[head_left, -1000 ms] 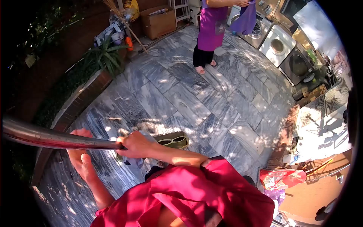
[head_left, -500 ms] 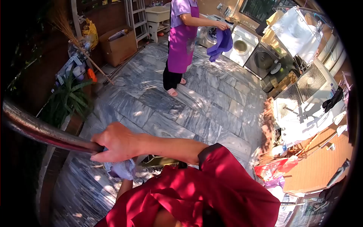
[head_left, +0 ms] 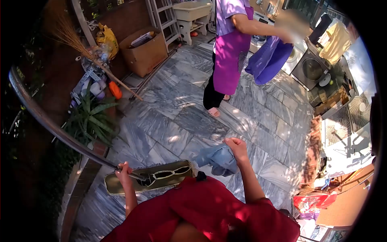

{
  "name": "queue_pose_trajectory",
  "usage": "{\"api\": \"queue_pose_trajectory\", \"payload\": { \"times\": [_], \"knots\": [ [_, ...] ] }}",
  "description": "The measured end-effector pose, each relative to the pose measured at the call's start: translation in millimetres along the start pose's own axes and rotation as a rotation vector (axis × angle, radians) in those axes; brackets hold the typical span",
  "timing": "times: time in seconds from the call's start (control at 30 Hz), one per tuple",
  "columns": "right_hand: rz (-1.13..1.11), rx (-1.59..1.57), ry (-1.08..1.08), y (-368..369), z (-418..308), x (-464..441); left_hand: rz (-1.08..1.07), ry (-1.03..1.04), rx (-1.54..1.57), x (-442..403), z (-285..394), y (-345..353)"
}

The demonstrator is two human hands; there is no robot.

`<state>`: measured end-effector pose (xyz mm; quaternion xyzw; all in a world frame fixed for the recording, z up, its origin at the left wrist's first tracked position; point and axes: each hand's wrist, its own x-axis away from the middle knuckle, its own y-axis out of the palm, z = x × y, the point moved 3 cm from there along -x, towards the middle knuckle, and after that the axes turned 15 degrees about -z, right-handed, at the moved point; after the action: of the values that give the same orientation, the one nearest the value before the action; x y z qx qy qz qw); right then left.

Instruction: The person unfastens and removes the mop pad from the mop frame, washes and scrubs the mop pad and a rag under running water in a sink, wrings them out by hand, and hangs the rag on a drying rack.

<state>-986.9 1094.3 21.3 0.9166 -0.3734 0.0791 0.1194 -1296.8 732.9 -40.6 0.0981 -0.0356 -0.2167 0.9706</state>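
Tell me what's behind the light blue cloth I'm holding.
Grey marble tiles show around the edges of the light blue cloth in your right grip. Whatever lies directly behind it is covered, so I can't tell what's there.

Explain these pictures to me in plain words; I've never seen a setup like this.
There is no machine here: the workers are a person's own bare hands. Every picture comes from one camera worn on that person's head, looking forward and down, so the red shirt belongs to the wearer. The left hand grips a metal pole; the right hand holds a light blue cloth. On the tiled floor lies a long olive-green piece, perhaps a flat mop head. Further off, another person holds a purple cloth.
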Motion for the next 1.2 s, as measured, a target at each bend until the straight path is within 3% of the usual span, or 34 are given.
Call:
{"api": "queue_pose_trajectory", "payload": {
  "times": [0.1, 0.2, 0.4, 0.43, 0.67, 0.83, 0.93, 0.97, 1.07, 1.13, 1.17, 1.2],
  "knots": [
    [0.037, -0.131, 0.011, -7, 13, -61, 0.006, 0.064, -0.101, -51, 19, -3],
    [0.075, 0.161, -0.021, 8, 4, -140, 0.151, 0.074, -0.06, -98, 38, 12],
    [-0.008, 0.095, -0.134, 66, -51, -277, 0.136, 0.044, -0.005, -227, 9, 13],
    [-0.014, 0.14, -0.147, 68, -47, -302, 0.137, 0.035, -0.109, -251, 2, 14],
    [0.195, 0.197, -0.026, 82, -86, -401, 0.107, -0.045, -0.049, -412, -34, 40],
    [0.339, 0.097, -0.076, 50, -78, -470, 0.068, -0.079, -0.086, -522, -39, 74],
    [0.432, 0.158, 0.007, 25, -67, -515, 0.109, -0.075, -0.144, -591, -48, 100],
    [0.477, 0.257, -0.086, 18, -64, -536, 0.116, -0.073, -0.144, -614, -52, 111],
    [0.486, 0.138, 0.034, 9, -77, -607, 0.146, -0.069, -0.155, -679, -68, 131],
    [0.414, 0.033, -0.138, -1, -79, -667, 0.187, -0.075, -0.214, -719, -63, 153],
    [0.439, 0.079, 0.036, -2, -95, -694, 0.211, -0.03, -0.179, -746, -73, 156],
    [0.367, 0.032, -0.058, -7, -100, -727, 0.088, 0.022, -0.168, -760, -48, 186]
  ]
}}
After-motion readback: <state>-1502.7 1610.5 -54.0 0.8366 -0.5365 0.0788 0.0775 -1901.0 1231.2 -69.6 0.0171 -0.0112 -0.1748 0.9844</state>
